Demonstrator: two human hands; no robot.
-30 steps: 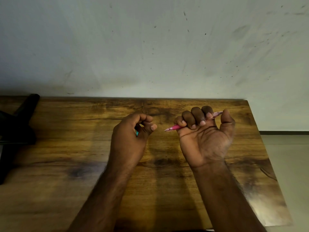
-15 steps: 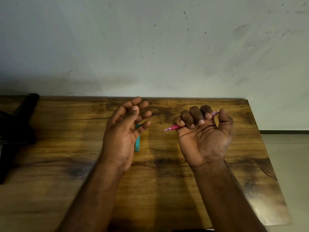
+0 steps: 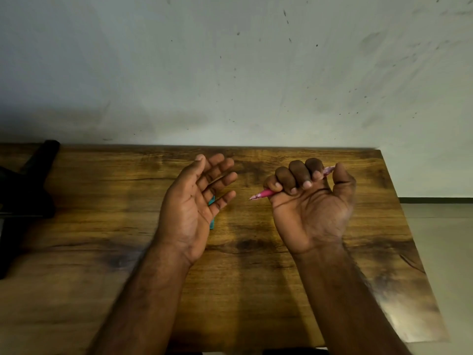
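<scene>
pink pen (image 3: 266,193) sits gripped in the right hand (image 3: 311,208) while the left hand (image 3: 194,206) hangs spread and empty above a teal cap (image 3: 212,216) on the bench (image 3: 102,190), so recapping likely calls for picking that cap up.

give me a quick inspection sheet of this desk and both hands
surface: wooden table, dark grain, glare near its right edge
job's things: pink pen gripped in the right fist, tip pointing left; teal cap lying on the table, partly hidden behind the left hand
clutter: black object at the table's left edge, too dark to identify
hands: left hand palm up, fingers spread, holding nothing; right hand palm up, fingers curled round the pen
cables: nothing seen
surroundings: pale wall with dark specks and scuffs behind the table; light floor at right
</scene>
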